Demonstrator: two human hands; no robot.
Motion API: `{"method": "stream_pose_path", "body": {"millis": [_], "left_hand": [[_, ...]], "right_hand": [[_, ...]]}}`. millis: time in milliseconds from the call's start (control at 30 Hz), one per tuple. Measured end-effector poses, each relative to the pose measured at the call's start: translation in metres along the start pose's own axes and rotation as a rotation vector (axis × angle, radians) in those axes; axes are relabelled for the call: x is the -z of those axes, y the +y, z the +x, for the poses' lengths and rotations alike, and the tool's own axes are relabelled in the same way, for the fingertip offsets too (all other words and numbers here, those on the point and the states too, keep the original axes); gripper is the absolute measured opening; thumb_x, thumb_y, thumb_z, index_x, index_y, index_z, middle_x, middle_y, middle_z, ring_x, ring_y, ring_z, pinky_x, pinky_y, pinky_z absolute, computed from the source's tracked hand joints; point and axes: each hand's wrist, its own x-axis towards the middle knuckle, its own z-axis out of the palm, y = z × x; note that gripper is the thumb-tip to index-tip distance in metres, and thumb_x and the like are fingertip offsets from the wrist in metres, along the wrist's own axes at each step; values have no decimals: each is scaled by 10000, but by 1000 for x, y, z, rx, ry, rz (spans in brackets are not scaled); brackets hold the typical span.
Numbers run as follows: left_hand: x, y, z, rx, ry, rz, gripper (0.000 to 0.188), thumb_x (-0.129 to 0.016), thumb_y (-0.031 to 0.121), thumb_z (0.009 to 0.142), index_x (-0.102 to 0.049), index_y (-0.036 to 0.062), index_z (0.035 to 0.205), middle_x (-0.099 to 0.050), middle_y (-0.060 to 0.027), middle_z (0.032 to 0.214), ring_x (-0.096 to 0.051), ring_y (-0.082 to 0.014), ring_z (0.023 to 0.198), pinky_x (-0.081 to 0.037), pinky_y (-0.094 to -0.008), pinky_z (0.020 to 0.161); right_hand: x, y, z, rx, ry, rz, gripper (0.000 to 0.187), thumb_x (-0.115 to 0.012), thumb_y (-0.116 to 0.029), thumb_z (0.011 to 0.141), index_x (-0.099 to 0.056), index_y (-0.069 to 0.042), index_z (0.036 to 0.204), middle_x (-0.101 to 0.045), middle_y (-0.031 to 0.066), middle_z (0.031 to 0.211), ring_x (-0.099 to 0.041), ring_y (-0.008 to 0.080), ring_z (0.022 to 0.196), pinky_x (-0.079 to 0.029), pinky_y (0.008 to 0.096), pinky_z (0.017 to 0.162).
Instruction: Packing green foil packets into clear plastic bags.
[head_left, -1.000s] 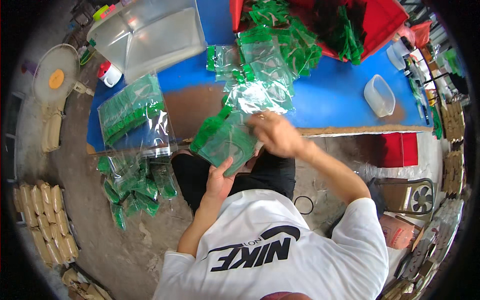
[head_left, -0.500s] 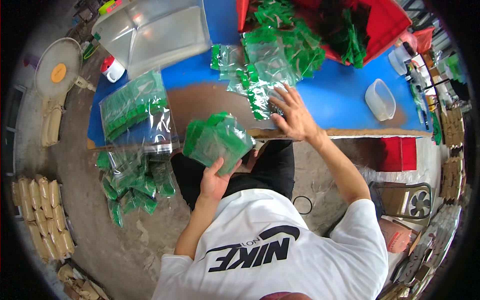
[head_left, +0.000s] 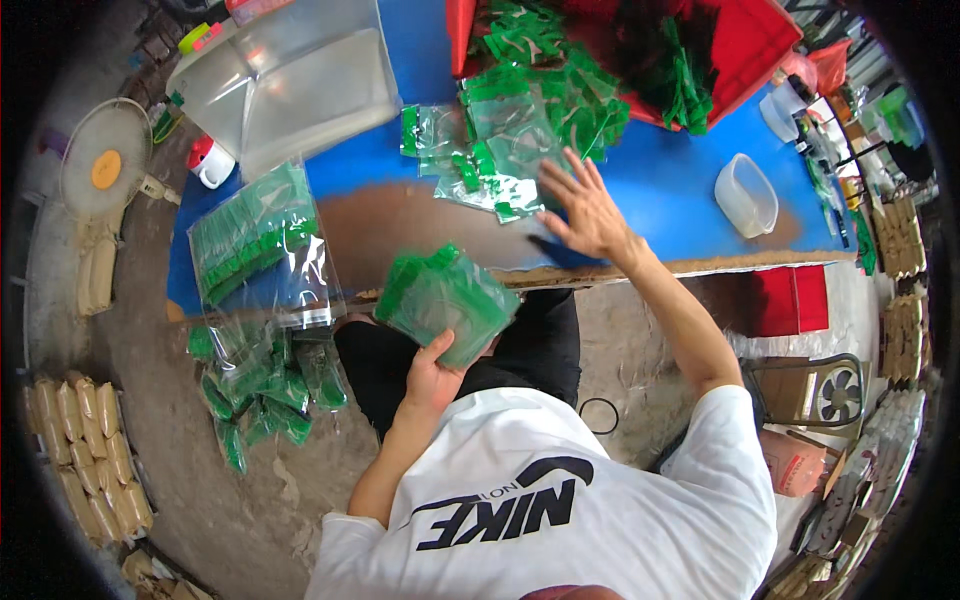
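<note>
My left hand (head_left: 432,378) grips a stack of green-edged clear bags (head_left: 447,303) from below, held off the counter (head_left: 660,180) edge so it stays squared, I judge. My right hand (head_left: 585,210) lies open, fingers spread, at three o'clock of the loose bags (head_left: 490,165), probably to pin or drag one. Half a second ago it sat nearer the edge; now it has slid farther onto the blue.

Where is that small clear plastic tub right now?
In the head view, the clear plastic tub stands on the blue table, on the person's right, beyond the right hand and just below the red bin.
</note>
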Motion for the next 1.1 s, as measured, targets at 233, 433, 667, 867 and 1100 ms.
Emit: {"method": "stream_pose_path", "body": {"millis": [233, 433, 667, 867, 1100], "left_hand": [[7, 0, 5, -91, -53, -13, 571, -654, 87, 897, -428, 48, 1420, -524, -120, 1408, -491, -297, 1328, -397, -501, 1137], [5, 3, 3, -98, 18, 88, 586, -664, 83, 887, -426, 51, 1422, -540, -102, 1386, -504, -284, 1312, -379, -450, 1154], [12, 5, -4, -146, -67, 105, 541, -660, 59, 878, -472, 59, 1385, -544, -100, 1382, -519, -264, 1296, -404, -427, 1131], [21, 19, -6, -142, 59, 120, 553, -663, 67, 869, -470, 33, 1386, -535, -124, 1392, -511, -289, 1303, -396, -430, 1135], [34, 42, -35, -244, -26, 197, 563, -654, 34, 858, -460, 26, 1386, -553, -104, 1359, -526, -281, 1287, -397, -451, 1133]], "right_hand": [[1, -88, -20, 100, -312, 463, 436, -575, -322, 941, -608, -31, 1265, -546, 181, 1137, -494, 377, 1151, -380, 470, 1031], [-11, -2, 18, 51, 67, 48, 508, -542, -398, 966, -589, -16, 1297, -515, 242, 1350, -369, 419, 1373, -271, 527, 1157], [-7, -75, -16, 156, -201, 319, 466, -567, -345, 946, -591, -37, 1294, -546, 212, 1171, -478, 413, 1202, -327, 544, 1089], [-17, -98, 10, 93, -121, 519, 423, -540, -269, 976, -568, 16, 1287, -537, 217, 1216, -488, 429, 1182, -398, 498, 1019], [-28, -100, -21, 266, -49, 484, 377, -582, -302, 954, -600, 9, 1166, -548, 227, 1257, -480, 427, 1252, -368, 523, 1081]]}}
